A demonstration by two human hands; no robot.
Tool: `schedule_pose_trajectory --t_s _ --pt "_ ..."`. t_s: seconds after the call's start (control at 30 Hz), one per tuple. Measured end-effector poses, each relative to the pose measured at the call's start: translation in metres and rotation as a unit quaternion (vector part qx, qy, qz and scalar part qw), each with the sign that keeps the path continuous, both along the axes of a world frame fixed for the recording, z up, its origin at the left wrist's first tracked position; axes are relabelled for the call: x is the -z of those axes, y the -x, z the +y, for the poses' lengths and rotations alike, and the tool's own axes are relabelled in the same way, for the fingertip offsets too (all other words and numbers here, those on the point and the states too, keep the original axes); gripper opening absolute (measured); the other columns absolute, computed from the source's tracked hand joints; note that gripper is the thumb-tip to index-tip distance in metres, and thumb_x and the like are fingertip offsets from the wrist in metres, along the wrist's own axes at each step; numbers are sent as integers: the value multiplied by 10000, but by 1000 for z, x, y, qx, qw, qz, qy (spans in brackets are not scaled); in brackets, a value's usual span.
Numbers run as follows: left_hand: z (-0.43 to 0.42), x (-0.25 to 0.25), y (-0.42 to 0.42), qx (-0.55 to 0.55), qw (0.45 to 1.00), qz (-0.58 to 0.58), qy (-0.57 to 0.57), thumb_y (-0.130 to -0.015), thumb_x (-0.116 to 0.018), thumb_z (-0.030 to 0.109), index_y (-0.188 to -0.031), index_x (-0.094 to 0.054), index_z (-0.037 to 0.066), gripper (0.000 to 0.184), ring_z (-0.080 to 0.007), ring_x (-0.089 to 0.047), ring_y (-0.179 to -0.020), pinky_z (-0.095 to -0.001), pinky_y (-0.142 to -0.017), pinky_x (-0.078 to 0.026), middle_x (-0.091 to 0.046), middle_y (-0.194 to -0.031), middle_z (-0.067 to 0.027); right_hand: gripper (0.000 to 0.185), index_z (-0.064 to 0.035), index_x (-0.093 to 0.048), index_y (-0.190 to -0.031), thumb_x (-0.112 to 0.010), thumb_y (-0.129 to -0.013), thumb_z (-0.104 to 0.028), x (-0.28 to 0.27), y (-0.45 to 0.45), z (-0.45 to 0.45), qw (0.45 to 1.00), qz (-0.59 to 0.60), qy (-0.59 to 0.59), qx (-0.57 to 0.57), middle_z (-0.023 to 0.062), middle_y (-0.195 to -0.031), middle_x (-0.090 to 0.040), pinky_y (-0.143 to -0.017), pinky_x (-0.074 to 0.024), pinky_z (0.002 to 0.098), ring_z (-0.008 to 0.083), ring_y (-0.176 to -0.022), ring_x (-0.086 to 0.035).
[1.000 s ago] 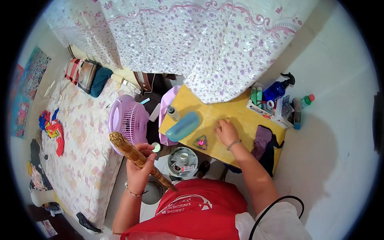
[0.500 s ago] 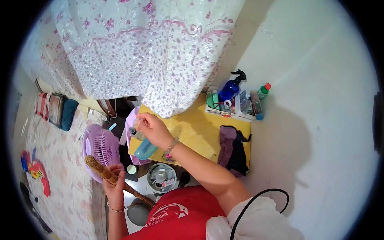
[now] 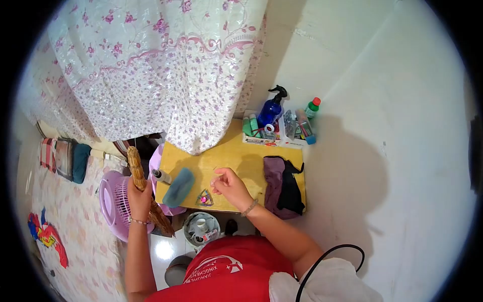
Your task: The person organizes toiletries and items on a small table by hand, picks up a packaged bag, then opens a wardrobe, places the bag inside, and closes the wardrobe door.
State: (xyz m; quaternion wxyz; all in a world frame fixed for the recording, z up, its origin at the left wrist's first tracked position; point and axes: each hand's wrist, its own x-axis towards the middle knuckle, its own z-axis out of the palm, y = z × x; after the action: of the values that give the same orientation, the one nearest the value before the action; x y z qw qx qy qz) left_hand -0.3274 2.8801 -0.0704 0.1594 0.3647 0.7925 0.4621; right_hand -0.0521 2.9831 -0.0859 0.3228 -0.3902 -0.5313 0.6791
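My left hand (image 3: 140, 202) is wrapped round a long brown stick-like object (image 3: 136, 168), which tilts upright beside the purple fan. Over the yellow table (image 3: 241, 168), my right hand (image 3: 230, 187) has its fingers pinched together; what they hold, if anything, is too small to name. Just left of and below it lies a small triangular item (image 3: 204, 198) with a pink centre. Farther left are a blue-green case (image 3: 178, 187) and a small spray bottle (image 3: 161, 176). A purple and black cloth (image 3: 283, 186) hangs over the table's right part.
A box (image 3: 261, 141) with a blue spray bottle (image 3: 270, 111) stands at the back of the table, near a green bottle (image 3: 312, 107). The purple fan (image 3: 114, 201) is beside the bed (image 3: 75, 221). A bin (image 3: 201, 227) sits below the table; a floral curtain (image 3: 166, 75) hangs behind.
The view has shifted. My right hand has drawn back from near the small spray bottle to the table's middle. My left hand has raised the brown object, which now stands more upright.
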Motion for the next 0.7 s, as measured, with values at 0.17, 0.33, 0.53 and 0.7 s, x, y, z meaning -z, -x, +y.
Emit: schedule_pose_trajectory --t_s 0.17,0.33,0.53,0.7 --pt "15 -1 -9 14 999 41 -24 -805 -670 101 -982 -570 -20 236 -283 -608 -809 -369 -743 -474 -604 -879 -168 249 -26 -520 -1150 -582 -919 -98 17 -15 -6 1000 6 -1 10 37 -886 -592 -654 -500 245 107 -753 -609" --pt "11 13 0 30 996 82 13 -812 -681 174 -973 -565 13 256 -365 -605 -823 -418 -726 -476 -608 -900 -206 320 -39 -533 -1209 -624 -912 -117 23 -11 -9 1000 11 5 -20 -3 -786 -541 -618 -451 209 57 -697 -527" --pt "14 6 -7 40 993 107 37 -794 -672 187 -966 -560 9 272 -420 -575 -843 -447 -726 -464 -579 -887 -214 290 -43 -586 -1146 -666 -884 -138 8 19 -11 998 -25 -45 -18 3 -782 -560 -624 -449 211 60 -685 -516" --pt "13 2 -4 4 996 79 -37 -789 -688 179 -987 -561 3 294 -394 -584 -800 -429 -717 -467 -587 -856 -185 275 -32 -617 -1084 -699 -853 -157 0 56 -4 990 -57 -119 -57 19 -793 -556 -641 -464 240 87 -710 -533"
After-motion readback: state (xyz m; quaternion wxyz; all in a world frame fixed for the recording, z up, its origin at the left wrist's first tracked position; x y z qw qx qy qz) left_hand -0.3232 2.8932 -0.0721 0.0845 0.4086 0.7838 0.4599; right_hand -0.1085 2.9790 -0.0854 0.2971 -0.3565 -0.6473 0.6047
